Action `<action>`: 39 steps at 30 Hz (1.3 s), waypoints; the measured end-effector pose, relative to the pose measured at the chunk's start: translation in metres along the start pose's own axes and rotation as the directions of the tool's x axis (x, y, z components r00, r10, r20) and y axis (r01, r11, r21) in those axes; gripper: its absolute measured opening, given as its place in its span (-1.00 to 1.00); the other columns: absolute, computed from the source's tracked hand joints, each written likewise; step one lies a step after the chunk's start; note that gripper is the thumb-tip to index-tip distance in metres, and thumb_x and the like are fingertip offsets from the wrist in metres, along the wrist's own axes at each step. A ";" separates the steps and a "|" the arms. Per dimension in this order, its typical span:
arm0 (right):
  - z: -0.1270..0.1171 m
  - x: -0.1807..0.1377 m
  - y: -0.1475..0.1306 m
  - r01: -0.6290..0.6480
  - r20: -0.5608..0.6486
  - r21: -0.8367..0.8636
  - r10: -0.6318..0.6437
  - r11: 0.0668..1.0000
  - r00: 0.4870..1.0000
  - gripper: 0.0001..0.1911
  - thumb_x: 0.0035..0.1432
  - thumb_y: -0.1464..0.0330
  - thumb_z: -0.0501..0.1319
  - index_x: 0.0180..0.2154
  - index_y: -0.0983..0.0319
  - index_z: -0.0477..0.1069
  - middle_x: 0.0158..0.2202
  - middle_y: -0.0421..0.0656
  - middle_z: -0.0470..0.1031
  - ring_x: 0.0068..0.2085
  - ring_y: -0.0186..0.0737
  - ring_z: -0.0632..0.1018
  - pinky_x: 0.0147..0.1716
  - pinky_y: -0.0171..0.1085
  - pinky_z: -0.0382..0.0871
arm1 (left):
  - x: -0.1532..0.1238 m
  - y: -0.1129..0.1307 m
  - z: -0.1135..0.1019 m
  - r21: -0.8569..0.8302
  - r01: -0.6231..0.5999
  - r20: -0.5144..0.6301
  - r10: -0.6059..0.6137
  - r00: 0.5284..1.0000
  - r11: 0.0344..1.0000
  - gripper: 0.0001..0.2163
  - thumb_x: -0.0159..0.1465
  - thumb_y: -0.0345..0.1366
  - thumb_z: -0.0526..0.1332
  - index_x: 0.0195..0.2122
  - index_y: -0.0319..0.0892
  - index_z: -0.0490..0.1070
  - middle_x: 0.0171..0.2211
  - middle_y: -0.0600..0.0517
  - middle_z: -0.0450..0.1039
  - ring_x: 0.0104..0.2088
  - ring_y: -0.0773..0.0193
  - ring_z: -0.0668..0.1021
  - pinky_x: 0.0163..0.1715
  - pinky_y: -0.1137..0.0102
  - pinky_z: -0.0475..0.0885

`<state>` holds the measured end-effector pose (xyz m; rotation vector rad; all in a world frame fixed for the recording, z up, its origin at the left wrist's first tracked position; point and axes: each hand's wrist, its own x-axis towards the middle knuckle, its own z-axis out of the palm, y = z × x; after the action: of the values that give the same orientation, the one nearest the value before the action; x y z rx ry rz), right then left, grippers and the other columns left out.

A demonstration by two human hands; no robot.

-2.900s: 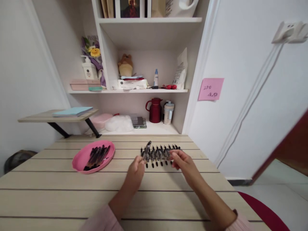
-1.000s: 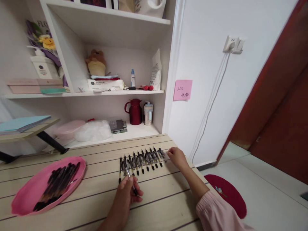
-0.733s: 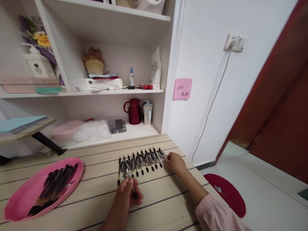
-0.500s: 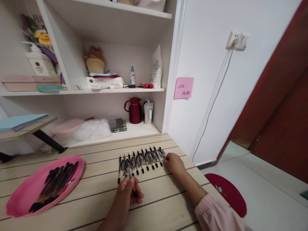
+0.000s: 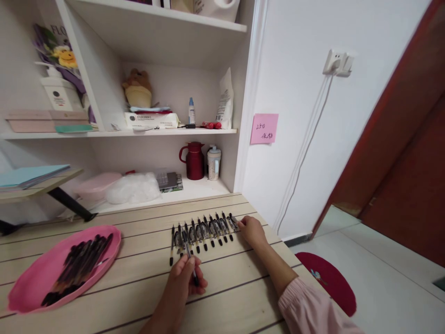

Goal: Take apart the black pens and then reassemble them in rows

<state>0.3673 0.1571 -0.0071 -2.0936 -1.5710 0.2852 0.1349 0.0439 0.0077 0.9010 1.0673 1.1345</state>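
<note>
Head view: a row of pens (image 5: 210, 228) is laid out on the table (image 5: 232, 301); one pen (image 5: 187, 246) is pinched in the left hand (image 5: 187, 274); the right hand's (image 5: 253, 232) fingers are narrowed at the row's right end, grip unclear. Further pens (image 5: 81, 266) are bundled in the pink tray (image 5: 34, 278), whether finished or waiting not shown.

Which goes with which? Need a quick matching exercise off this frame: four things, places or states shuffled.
1. pink oval tray
2. dark red jug with a handle
3. pink square paper note
4. left hand

A. stuck on the white wall
B. gripping a slim black-and-clear pen
C. holding a heap of dark pens
D. beside a pale, blue-lidded cup

Pairs: 1-C, 2-D, 3-A, 4-B
</note>
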 end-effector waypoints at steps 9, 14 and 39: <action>0.002 0.001 -0.004 -0.021 0.015 -0.046 0.021 0.999 1.000 -0.81 0.00 0.29 0.14 -0.44 0.25 0.47 -0.40 -0.02 0.54 -0.29 -0.14 0.50 -0.43 -0.32 0.16 | 0.005 -0.003 0.000 -0.002 0.016 -0.004 -0.016 1.000 1.000 -0.75 0.10 -0.09 0.15 -0.39 -0.19 0.26 -0.62 0.16 0.31 -0.63 0.38 0.43 -0.65 0.49 0.32; 0.001 0.000 -0.004 -0.007 0.029 -0.060 0.008 0.998 1.000 -0.83 -0.02 0.34 0.13 -0.45 0.24 0.47 -0.39 -0.02 0.54 -0.30 -0.15 0.50 -0.43 -0.32 0.16 | 0.003 -0.002 0.000 0.007 0.013 0.000 -0.013 1.000 1.000 -0.76 0.09 -0.10 0.16 -0.39 -0.19 0.26 -0.62 0.15 0.31 -0.63 0.37 0.44 -0.64 0.48 0.32; -0.014 -0.062 -0.059 -0.152 0.208 0.945 -0.175 0.290 0.962 -0.70 -0.18 0.22 0.30 -0.38 0.27 0.40 -0.47 -0.18 0.48 -0.65 -0.48 0.27 -0.69 -0.43 -0.01 | 0.007 -0.014 -0.004 0.379 -0.112 0.187 0.043 0.981 0.919 -0.74 0.14 -0.09 0.07 -0.43 -0.20 0.33 -0.70 0.18 0.16 -0.67 0.42 0.14 -0.66 0.52 -0.01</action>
<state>0.3053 0.1072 0.0263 -1.0301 -1.0161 1.2407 0.1349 0.0474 -0.0084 1.3425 1.1370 0.8994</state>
